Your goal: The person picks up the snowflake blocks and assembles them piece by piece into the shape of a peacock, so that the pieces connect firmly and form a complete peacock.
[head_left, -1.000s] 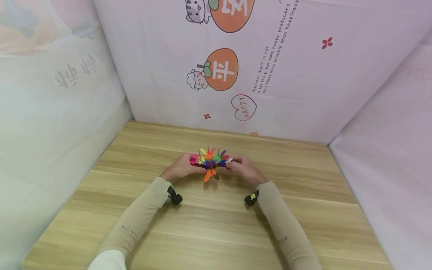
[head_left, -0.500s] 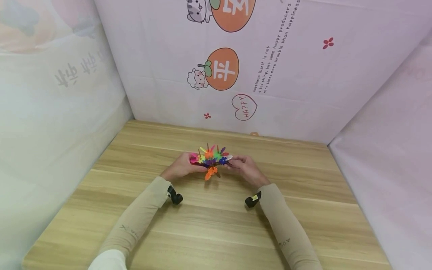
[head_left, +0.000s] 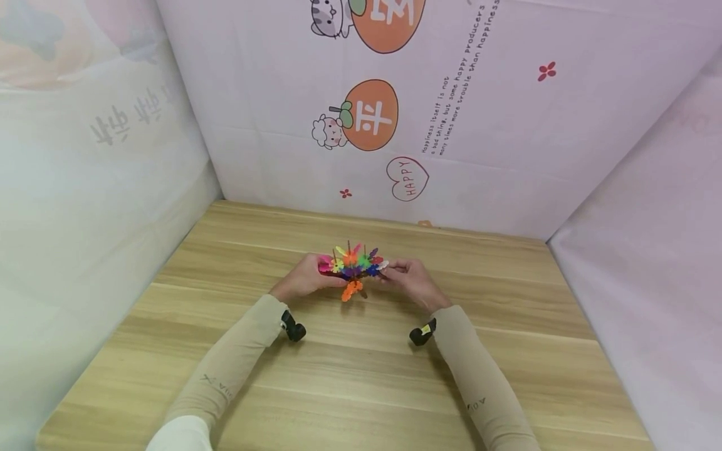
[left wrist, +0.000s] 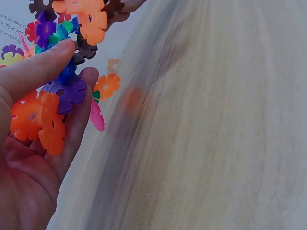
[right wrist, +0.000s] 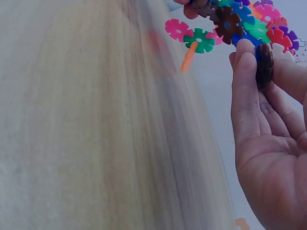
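Between both hands, raised off the table, is a multicoloured cluster of interlocked plastic snowflake discs (head_left: 352, 270). My left hand (head_left: 303, 279) grips its left side; in the left wrist view the thumb lies across the front, by a purple disc (left wrist: 69, 96), and fingers support it from behind. Two orange discs (left wrist: 52, 125) jut out over the left palm. On the right side, my right hand (head_left: 416, 285) pinches the cluster's edge at a dark brown disc (right wrist: 264, 67). A green disc (right wrist: 199, 41) and a pink disc (right wrist: 176, 29) hang lower. Fingers hide some of the cluster.
The wood-grain table (head_left: 338, 376) lies under both forearms. Behind it rises a white printed cloth (head_left: 479, 175), with pale cloth walls at the left (head_left: 101, 219) and right (head_left: 648, 250). A small black camera sits on each wrist.
My right hand and wrist have shifted slightly right and turned a little since a second ago. The cluster tilted slightly, its front orange disc rising a bit. My left hand stayed nearly still.
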A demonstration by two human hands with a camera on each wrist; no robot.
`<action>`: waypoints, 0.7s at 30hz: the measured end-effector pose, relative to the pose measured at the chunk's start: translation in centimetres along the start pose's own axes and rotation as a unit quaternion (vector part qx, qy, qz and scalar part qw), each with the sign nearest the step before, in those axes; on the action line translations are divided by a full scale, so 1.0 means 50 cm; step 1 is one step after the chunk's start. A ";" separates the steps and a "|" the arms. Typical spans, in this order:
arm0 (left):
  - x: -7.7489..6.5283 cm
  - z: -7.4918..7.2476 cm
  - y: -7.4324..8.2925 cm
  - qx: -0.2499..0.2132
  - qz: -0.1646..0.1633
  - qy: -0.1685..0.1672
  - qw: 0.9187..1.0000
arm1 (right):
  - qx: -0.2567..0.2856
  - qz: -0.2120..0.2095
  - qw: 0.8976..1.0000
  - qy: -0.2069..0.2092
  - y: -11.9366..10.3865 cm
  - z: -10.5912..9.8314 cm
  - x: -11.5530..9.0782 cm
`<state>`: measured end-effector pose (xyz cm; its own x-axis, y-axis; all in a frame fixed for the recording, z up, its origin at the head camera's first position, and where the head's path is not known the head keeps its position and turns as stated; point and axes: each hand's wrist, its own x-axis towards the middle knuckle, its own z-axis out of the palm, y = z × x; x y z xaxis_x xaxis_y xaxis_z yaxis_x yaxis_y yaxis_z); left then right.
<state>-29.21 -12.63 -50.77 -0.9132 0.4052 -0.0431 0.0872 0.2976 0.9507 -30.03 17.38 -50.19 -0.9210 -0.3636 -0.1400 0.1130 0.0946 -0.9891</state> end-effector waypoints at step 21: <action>0.002 -0.003 0.000 -0.003 0.010 -0.009 1.000 | 0.025 -0.011 1.000 -0.015 0.003 0.002 -0.003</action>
<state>-29.35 -12.72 -50.73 -0.9042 0.4260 -0.0297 0.1026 0.2843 0.9532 -29.85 17.34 -50.33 -0.9117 -0.3933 -0.1187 0.1119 0.0404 -0.9929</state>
